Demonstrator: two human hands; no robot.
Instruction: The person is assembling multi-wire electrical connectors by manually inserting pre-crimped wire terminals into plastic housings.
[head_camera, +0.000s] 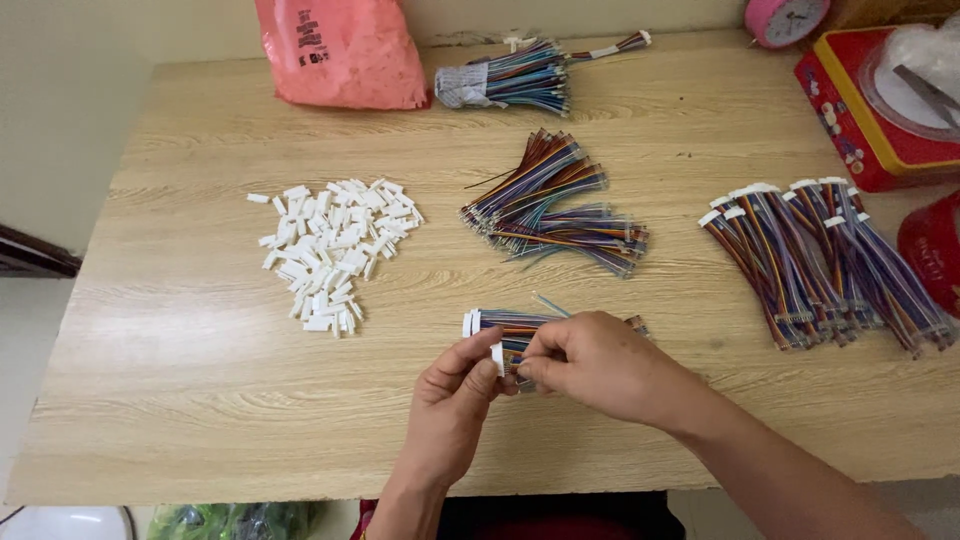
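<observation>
My left hand (452, 400) pinches a small white plastic connector housing (497, 357) between thumb and fingers. My right hand (598, 365) meets it from the right and holds a short multicoloured wire bundle (513, 359) whose end sits at the housing. Just behind my hands lies a small set of wire bundles with white ends (505, 322). A pile of loose white housings (335, 247) is spread on the wooden table (180, 340) to the left.
Loose coloured wire bundles (555, 205) lie mid-table, a fanned group with white connectors (825, 255) at the right, a tied bundle (505, 82) at the back. A pink bag (340, 50), a red tin (865, 110) and a pink clock (785, 18) stand along the far edge.
</observation>
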